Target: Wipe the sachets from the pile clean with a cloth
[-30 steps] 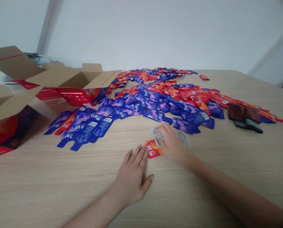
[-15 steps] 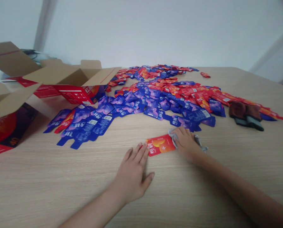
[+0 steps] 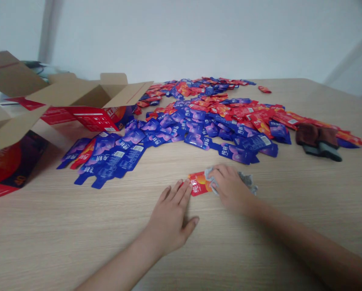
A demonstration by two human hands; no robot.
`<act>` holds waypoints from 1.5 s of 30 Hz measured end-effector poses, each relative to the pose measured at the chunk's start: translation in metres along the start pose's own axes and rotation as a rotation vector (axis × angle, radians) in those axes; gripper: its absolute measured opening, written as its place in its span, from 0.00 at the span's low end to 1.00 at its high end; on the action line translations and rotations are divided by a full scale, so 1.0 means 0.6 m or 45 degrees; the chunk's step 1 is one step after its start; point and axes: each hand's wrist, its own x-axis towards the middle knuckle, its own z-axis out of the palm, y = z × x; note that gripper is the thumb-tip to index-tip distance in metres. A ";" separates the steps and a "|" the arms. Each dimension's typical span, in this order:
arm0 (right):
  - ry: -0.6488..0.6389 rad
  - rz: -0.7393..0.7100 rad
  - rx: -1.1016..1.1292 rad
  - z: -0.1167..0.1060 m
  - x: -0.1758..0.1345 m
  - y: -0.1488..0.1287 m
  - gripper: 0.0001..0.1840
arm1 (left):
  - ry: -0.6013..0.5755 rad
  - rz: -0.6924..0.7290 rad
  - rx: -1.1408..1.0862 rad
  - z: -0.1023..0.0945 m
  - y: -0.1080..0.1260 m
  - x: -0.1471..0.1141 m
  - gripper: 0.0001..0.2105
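Note:
A red pouch (image 3: 199,184) printed with orange fruit lies flat on the wooden table (image 3: 108,234). The fingertips of my left hand (image 3: 172,216) press down on its left end, fingers stretched and thumb apart. My right hand (image 3: 231,186) is closed over a crumpled grey cloth (image 3: 246,181), which rests on the pouch's right part and hides it. Beyond my hands, blue pouches (image 3: 235,152) lie in an overlapping row; more blue pouches (image 3: 108,159) are fanned out at the left.
Open cardboard boxes (image 3: 98,115) stand at the left, another box (image 3: 13,161) nearer. Heaped red pouches (image 3: 244,113) spread behind the blue ones. A brown and grey pair of what look like gloves (image 3: 317,139) lies at the right. A lone red pouch (image 3: 264,89) is at the far right.
My right hand has slid left with the cloth along the red pouch, covering more of it. My left hand stays on the pouch's left end. The view has shifted slightly.

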 end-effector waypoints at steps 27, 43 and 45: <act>0.125 0.029 0.223 -0.015 0.037 0.030 0.14 | 0.109 -0.022 0.122 0.024 0.003 -0.009 0.38; 0.029 -0.077 -0.093 0.005 0.037 -0.035 0.16 | 0.066 0.002 0.124 0.015 -0.006 -0.010 0.38; 0.024 -0.046 -0.040 0.003 0.027 -0.014 0.17 | 0.056 0.001 0.100 0.014 -0.003 -0.009 0.37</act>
